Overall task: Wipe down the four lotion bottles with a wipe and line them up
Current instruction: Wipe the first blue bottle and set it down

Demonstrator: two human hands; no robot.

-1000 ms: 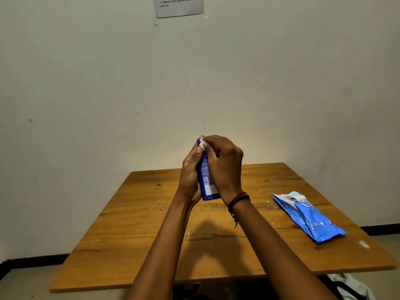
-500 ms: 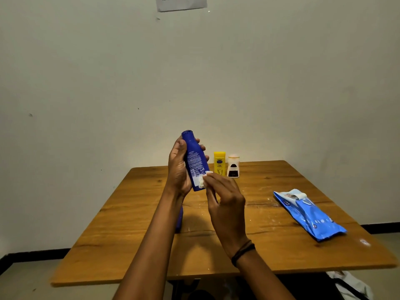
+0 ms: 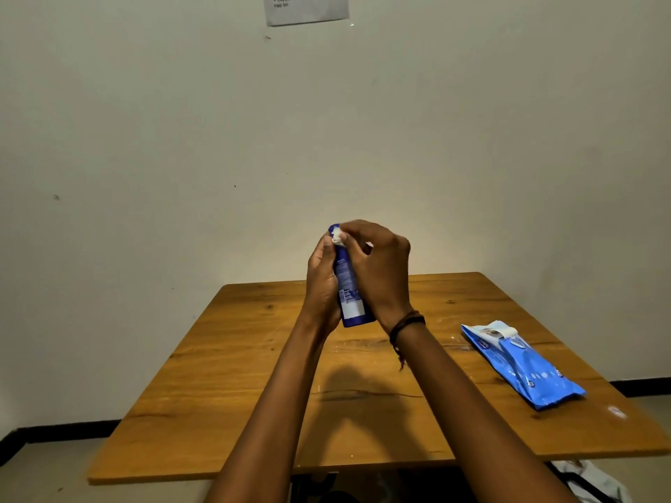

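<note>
One bottle [image 3: 350, 299] in left hand [image 3: 321, 285], wipe [image 3: 337, 237] in right hand [image 3: 381, 270], wipes pack [image 3: 523, 364] rightward.

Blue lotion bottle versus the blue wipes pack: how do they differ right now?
The lotion bottle is held roughly upright above the table, gripped by the left hand; the wipes pack lies flat on the table, untouched. The bottle is dark blue; the pack is a lighter blue soft pouch. The right hand pinches a wipe at the bottle's top; the pack's flap looks peeled back. Both carry white print.
</note>
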